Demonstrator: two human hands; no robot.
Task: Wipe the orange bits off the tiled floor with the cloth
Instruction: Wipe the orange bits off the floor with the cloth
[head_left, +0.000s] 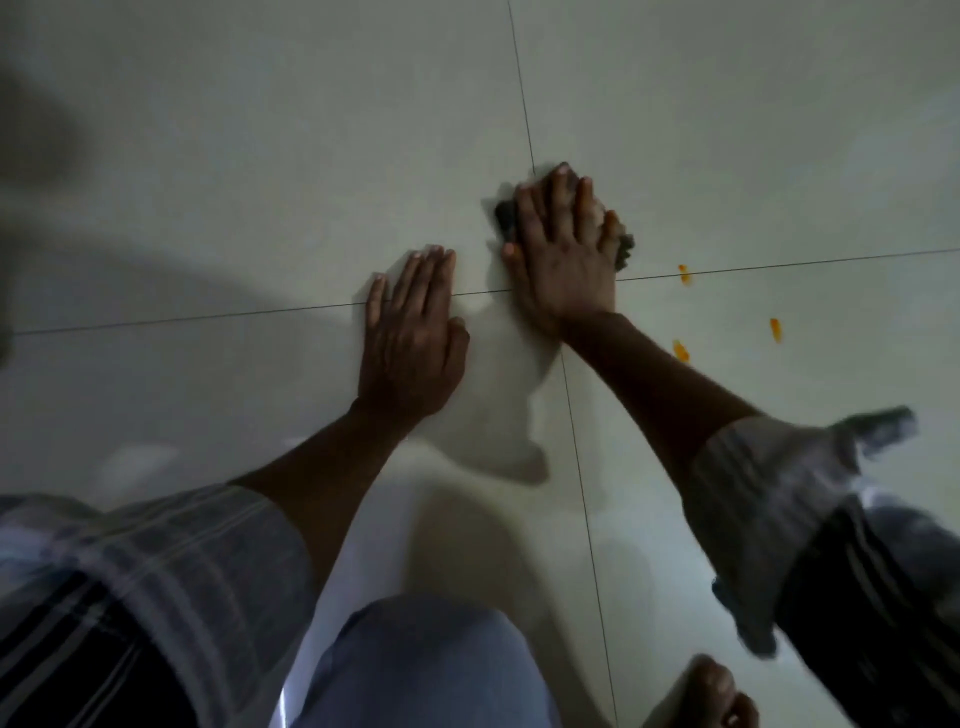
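My right hand (563, 254) lies flat with straight fingers on a small dark cloth (622, 247), pressing it onto the pale tiled floor (260, 182) just beyond the crossing of two grout lines. Most of the cloth is hidden under the hand; its edges show on both sides. Three orange bits lie to the right of that hand: one on the grout line (685, 274), one nearer me (681, 351) and one farther right (775, 329). My left hand (413, 332) rests flat on the floor, fingers straight, left of the right hand and apart from the cloth.
Grout lines cross under my right wrist. My knee in light trousers (431, 670) is at the bottom middle, and my bare foot (706, 693) is at the bottom right. Shadows darken the floor at the left.
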